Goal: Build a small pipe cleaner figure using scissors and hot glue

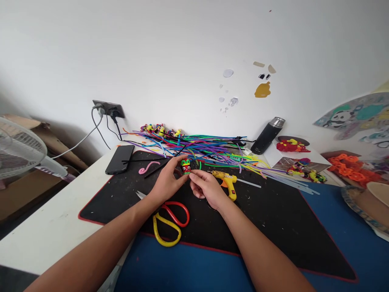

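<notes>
A small figure (185,167) with a green and yellow top, a red face and white round eyes is held upright above the black mat (267,219). My left hand (168,178) grips it from the left between thumb and fingers. From the right, the fingertips of my right hand (207,187) pinch at its lower edge; the other fingers are curled. Scissors with red and yellow handles (167,230) lie below my left hand, partly under the wrist. Just right of my right hand rests a yellow glue gun (226,180) with a clear stick in it.
Colourful pipe cleaners (209,148) are heaped along the wall, with several finished figures (161,129) behind. A phone (119,159) and a pink curl (148,167) lie left. A black flask (267,136) leans at the back right. A fan (21,150) stands at far left.
</notes>
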{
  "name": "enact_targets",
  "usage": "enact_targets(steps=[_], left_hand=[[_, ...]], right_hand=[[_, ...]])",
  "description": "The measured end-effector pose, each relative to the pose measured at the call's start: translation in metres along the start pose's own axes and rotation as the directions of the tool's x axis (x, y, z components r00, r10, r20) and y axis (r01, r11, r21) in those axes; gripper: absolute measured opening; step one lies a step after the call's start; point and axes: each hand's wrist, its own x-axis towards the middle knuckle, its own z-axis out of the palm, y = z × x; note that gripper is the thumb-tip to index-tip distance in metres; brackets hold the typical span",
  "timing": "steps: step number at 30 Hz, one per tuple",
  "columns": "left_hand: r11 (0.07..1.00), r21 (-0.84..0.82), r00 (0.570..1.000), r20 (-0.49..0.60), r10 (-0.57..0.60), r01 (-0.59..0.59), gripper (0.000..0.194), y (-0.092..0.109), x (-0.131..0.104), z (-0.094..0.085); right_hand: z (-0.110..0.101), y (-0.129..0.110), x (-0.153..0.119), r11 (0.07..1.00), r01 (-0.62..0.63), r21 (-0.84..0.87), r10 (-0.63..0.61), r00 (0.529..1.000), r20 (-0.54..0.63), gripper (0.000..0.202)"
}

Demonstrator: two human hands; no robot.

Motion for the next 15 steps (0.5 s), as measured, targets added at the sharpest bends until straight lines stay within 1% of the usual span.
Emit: enact_targets(steps=[8,15], left_hand=[[1.000,0.004,1.000,0.013,0.003,-0.003,0.053,-0.0027,-0.0005,0.0006],[1.000,0.005,1.000,0.008,0.004,-0.004,0.053,-0.0015,-0.0007,0.0009]], right_hand=[[-0.0023,0.0036,0.0023,1.000,0.003,-0.017,-0.003,1.000,0.003,0.041],[-0.0022,0.0028,0.0020,1.000,-0.003,-0.016,0.003,1.000,0.001,0.041]])
